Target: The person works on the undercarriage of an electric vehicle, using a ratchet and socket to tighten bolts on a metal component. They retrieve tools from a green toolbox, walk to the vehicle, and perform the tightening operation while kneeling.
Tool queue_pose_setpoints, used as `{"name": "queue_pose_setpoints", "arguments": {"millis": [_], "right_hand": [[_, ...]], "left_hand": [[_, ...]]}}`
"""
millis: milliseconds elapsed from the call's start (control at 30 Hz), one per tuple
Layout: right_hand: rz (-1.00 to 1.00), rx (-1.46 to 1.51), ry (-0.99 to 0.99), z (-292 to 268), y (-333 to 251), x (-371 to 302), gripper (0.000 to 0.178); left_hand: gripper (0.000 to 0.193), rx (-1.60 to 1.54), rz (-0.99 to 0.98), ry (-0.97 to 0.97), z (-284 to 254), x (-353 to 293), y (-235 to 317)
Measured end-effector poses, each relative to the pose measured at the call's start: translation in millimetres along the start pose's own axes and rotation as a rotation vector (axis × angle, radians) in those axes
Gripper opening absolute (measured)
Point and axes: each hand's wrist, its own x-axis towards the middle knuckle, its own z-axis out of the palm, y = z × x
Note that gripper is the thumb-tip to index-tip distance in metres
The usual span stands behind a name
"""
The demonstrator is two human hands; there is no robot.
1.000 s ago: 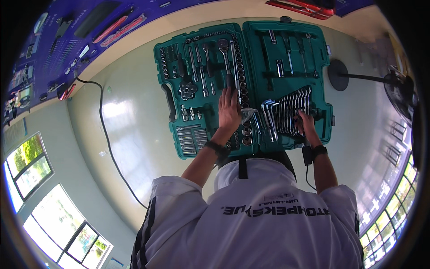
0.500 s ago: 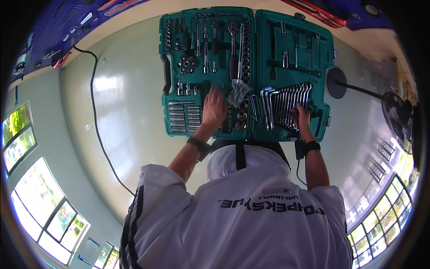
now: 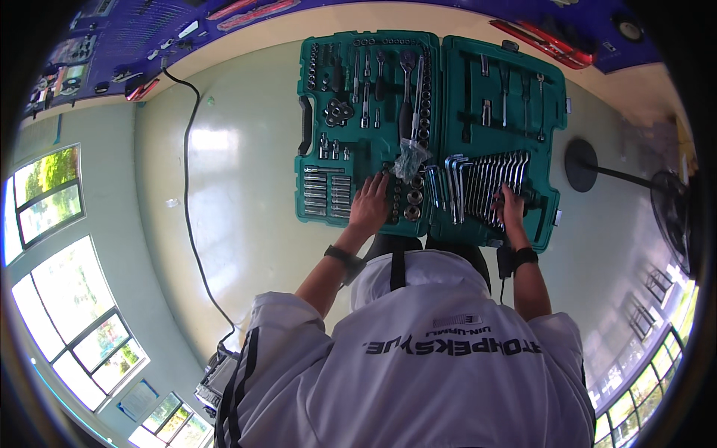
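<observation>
A green tool case [image 3: 364, 166] lies spread open before me, with sockets and ratchets in its left half. My left hand [image 3: 371, 205] rests with fingers extended over the near part of that half, between the long sockets [image 3: 316, 190] and the round sockets [image 3: 413, 197]. In the right half, my right hand [image 3: 511, 207] has its fingers curled at the right side of a row of combination wrenches [image 3: 489, 179], apparently gripping one; the fingertips are partly hidden. Bent hex keys [image 3: 455, 187] lie left of the wrenches. A clear plastic bag [image 3: 410, 160] covers a ratchet handle's lower end.
Screwdrivers [image 3: 505, 97] sit in the far right half of the case. A black cable [image 3: 187, 172] runs along the pale surface at left. To the right stands a black fan [image 3: 668, 216] on a round base [image 3: 580, 165]. A purple tool board [image 3: 142, 45] edges the far side.
The view has shifted, so the case appears lower and farther right. My left hand has drawn slightly nearer me over the case; my right hand stays at the wrenches.
</observation>
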Motion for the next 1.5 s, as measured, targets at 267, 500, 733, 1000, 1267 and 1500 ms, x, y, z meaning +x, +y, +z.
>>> {"name": "queue_pose_setpoints", "arguments": {"millis": [267, 500, 733, 1000, 1267, 1500], "right_hand": [[0.032, 0.033, 0.037, 3.8, -1.8, -2.7, 0.048], [-0.055, -0.194, 0.025, 9.6, -0.2, -13.0, 0.047], [-0.162, -0.692, 0.282, 29.3, 3.8, -31.7, 0.049], [-0.151, -0.976, 0.318, 56.2, -19.4, -45.7, 0.054], [-0.124, -0.974, 0.271, 63.6, -27.4, -45.4, 0.052], [-0.059, -0.940, 0.268, 58.9, -20.2, -43.3, 0.050]], "left_hand": [[0.064, -0.148, -0.025, -0.045, -12.5, -9.6, -8.2], [0.053, -0.135, -0.141, 0.178, -47.3, 10.7, -73.7], [0.062, 0.118, -0.252, 0.304, -91.5, 69.9, -146.1], [0.061, -0.186, -0.113, 0.229, -87.4, 69.8, -173.3], [0.062, 0.018, -0.001, 0.316, -110.2, 110.5, -123.1], [0.056, -0.148, 0.061, 0.201, -115.7, 241.8, -84.3]]}}
